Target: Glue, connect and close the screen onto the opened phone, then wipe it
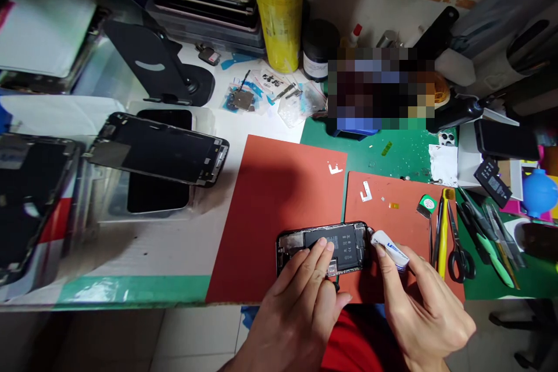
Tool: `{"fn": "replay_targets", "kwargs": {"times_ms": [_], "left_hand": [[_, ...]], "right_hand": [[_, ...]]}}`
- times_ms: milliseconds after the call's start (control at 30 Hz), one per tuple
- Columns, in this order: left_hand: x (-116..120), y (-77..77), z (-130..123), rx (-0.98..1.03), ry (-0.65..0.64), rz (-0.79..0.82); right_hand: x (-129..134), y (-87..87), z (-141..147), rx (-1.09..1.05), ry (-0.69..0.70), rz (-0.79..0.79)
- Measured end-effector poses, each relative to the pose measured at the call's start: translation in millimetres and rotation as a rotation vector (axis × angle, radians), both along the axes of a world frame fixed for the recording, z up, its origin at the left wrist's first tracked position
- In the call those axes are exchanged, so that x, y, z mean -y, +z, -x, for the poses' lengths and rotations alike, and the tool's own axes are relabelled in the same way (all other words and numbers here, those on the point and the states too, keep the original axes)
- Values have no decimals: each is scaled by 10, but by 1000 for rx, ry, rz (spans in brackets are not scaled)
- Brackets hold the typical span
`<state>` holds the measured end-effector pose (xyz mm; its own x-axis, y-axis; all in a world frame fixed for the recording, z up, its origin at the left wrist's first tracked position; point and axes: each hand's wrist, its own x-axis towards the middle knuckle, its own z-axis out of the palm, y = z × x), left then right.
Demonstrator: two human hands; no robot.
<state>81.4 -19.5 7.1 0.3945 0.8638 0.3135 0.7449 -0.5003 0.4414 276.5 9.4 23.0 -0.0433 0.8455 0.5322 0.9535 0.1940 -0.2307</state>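
Note:
An opened phone body (354, 247) lies on the red mats near the table's front edge, its black battery and inner parts showing. My left hand (300, 296) rests over its left and middle part, with the fingertips pressed on the battery and the thumb by the lower edge. At the phone's right end, my right hand (418, 302) pinches a small white tube (389, 249) with blue print between thumb and fingers. The tube's tip points at the phone's upper right corner.
A detached screen (159, 148) lies across a plastic tray at the left. Black scissors (457, 244), a yellow brush (444, 232) and tweezers are at the right. A yellow can (281, 23) and a phone stand (139, 58) rise at the back.

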Motion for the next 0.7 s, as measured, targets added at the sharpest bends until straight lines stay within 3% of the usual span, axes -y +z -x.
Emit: {"fn": "replay_targets", "kwargs": {"times_ms": [700], "left_hand": [[33,-4,19,29,14,23]], "right_hand": [[111,-36,37,79,8,-19]]}}
